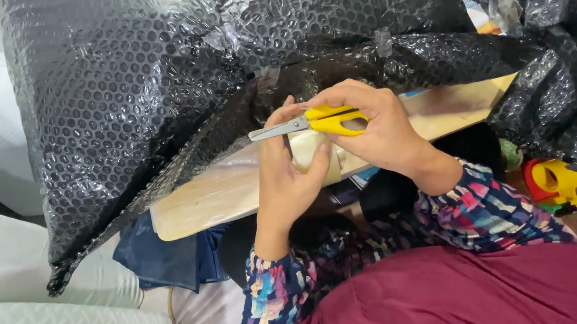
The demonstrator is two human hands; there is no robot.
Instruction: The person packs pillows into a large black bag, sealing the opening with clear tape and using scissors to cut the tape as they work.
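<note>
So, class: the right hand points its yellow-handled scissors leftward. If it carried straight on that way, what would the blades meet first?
Probably the black bubble wrap: the scissors in the right hand point left, just past the left hand. Depth is unclear.
</note>
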